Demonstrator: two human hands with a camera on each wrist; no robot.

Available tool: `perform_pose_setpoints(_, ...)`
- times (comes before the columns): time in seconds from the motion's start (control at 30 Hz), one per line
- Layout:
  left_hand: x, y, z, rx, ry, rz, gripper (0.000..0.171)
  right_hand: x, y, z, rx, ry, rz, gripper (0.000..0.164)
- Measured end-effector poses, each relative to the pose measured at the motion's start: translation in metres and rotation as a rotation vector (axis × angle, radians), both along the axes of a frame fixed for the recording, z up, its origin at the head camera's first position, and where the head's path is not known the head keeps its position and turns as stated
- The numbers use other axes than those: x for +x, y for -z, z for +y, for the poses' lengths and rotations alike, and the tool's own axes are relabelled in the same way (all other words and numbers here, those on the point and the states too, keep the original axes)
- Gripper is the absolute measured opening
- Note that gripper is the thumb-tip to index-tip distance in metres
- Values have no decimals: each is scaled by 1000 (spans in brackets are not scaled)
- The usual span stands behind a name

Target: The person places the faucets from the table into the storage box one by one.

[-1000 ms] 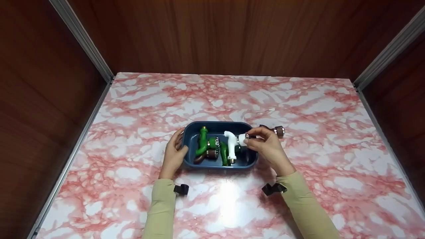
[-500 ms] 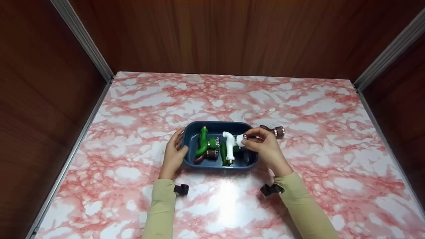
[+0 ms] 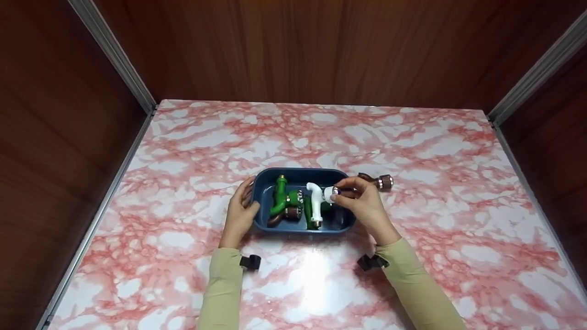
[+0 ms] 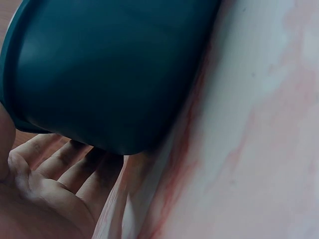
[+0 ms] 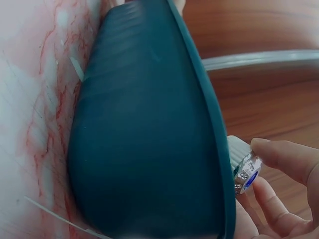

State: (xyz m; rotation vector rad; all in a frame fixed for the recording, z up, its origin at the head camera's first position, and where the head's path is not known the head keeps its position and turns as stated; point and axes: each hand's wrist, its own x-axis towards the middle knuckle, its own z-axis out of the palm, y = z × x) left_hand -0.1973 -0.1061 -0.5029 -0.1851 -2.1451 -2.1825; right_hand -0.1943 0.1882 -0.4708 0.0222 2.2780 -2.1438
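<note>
In the head view a dark blue plastic bin stands on the table. My left hand holds its left end, thumb at the rim and fingers along the outer wall. My right hand pinches the knob of a white faucet between thumb and fingertips. This faucet lies over the right half of the bin, spout away from me, overlapping a green faucet. The knob's silver end with a blue centre shows just beyond the rim in the right wrist view. Another green faucet and a brown-knobbed faucet lie at the bin's left.
Right of the bin, behind my right hand, another brown faucet rests on the red-and-white marbled table. Wood-grain panels enclose the back and sides, with metal rails at the corners.
My right hand has moved slightly left with the white faucet, lowering it a little toward the bin. The left hand and the bin have stayed in place.
</note>
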Motion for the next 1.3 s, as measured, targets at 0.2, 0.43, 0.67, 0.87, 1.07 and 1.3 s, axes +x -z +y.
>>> perform_pose_setpoints(0.2, 0, 1, 0, 3, 0, 3, 61, -1, 3, -3, 32, 4, 41, 32)
perform_pose_setpoints(0.43, 0, 0, 0, -1, 1, -2, 61, -2, 6, -1, 79, -2, 55, 32)
perform_pose_setpoints(0.67, 1, -1, 0, -22, -2, -5, 61, -3, 4, 1, 128, -31, 68, 32)
perform_pose_setpoints(0.87, 1, -1, 0, -21, -4, 4, 61, -5, 2, 1, 197, -68, 76, 30)
perform_pose_setpoints(1.07, 2, -2, -1, -29, -5, 4, 61, -5, -4, 0, 213, -88, 57, 30)
perform_pose_setpoints(1.3, 1, -2, 0, -28, 1, 2, 62, 8, -29, -8, 246, -88, 86, 29)
